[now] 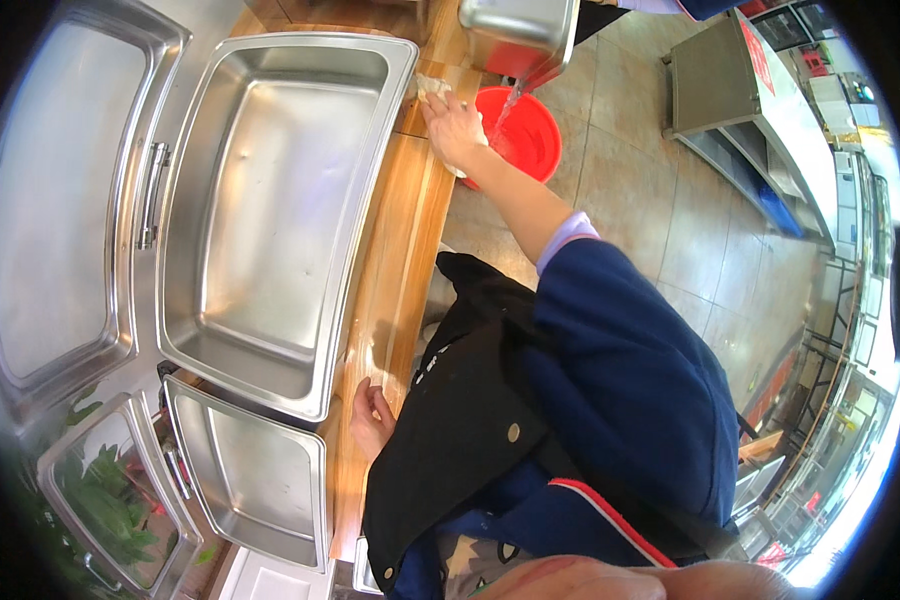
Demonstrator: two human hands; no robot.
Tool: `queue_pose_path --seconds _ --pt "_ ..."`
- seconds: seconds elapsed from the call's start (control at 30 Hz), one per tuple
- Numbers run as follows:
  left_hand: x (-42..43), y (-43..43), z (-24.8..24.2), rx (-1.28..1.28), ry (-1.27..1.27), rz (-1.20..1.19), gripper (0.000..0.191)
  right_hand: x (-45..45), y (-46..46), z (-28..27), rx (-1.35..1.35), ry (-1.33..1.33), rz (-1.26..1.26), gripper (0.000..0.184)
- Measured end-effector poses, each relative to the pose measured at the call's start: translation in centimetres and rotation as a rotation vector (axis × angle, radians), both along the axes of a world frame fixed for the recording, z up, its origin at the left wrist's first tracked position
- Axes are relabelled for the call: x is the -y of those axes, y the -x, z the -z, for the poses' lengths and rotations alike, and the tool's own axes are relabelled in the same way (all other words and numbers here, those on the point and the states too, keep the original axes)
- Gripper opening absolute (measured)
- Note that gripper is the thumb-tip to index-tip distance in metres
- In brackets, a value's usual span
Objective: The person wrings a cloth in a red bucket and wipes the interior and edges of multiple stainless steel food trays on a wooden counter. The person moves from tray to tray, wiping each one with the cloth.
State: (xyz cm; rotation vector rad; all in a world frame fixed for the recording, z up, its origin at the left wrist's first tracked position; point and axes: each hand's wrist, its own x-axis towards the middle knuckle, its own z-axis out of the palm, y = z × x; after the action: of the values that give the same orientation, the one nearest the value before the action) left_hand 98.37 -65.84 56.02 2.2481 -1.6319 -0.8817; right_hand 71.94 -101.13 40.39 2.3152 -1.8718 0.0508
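Observation:
My right hand [454, 127] presses a pale cloth [433, 85] against the wooden counter edge [412, 187], at the top of the view beside a red basin. The cloth shows past my fingertips and under the palm. My left hand [373, 420], fingers curled and holding nothing visible, rests at or just over the counter's edge, close to the black apron [457, 390]. Left of both hands sits a large empty stainless steel pan [270, 202] with its lid [60, 202] raised. Below it is a smaller steel pan [259, 480] with a raised clear-windowed lid [112, 502].
Water pours from a tilted steel container [521, 30] into the red plastic basin [521, 139]; another person's sleeve [709, 6] shows at the top. A steel cabinet [727, 90] stands on the tiled floor [622, 187]. A white container [274, 577] is at the bottom.

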Motion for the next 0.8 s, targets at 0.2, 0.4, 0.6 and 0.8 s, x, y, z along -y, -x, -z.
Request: queue_pose_path --seconds 0.2,0.4,0.6,0.8 --pt "-2.1 -1.0 2.7 -0.054 0.177 -0.122 0.029 2.8 -0.4 -1.6 0.072 -0.083 0.132 0.036" --pt "-1.7 -0.6 3.3 -0.072 0.114 -0.149 0.029 -2.7 -0.1 -1.8 0.040 -0.111 -0.032 0.048" --pt "0.0 -0.2 2.5 -0.089 0.166 -0.068 0.030 6.0 2.3 0.0 0.043 -0.132 0.190 0.048" --pt "-3.6 -1.2 3.0 -0.086 0.134 -0.187 0.029 6.3 2.7 -1.9 0.091 -0.172 0.132 0.031"
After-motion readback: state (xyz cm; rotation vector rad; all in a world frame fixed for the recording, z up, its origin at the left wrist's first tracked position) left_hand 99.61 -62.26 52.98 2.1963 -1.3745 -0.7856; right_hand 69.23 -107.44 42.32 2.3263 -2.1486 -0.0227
